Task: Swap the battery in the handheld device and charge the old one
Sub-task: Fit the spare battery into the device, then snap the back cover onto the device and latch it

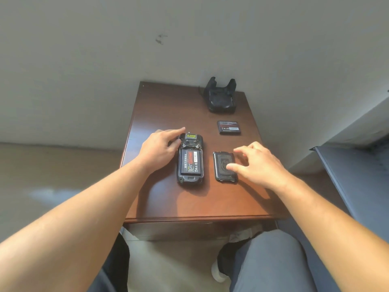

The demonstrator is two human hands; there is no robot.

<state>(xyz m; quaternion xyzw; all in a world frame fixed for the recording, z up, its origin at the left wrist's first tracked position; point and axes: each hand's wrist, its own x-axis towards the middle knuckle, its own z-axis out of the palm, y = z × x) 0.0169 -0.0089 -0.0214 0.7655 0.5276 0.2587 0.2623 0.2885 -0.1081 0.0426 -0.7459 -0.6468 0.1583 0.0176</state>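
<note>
The black handheld device lies face down on the brown table, its back uncovered, with a battery seated in the compartment. My left hand rests against the device's upper left side, fingers touching its top. The removed back cover lies just right of the device. My right hand hovers over the cover with fingers spread, thumb touching its surface. A second battery lies farther back on the table. The black charging cradle stands at the far right corner, empty.
The table stands against a grey wall. A dark blue-grey seat lies to the right of the table. My knees are below the table's front edge.
</note>
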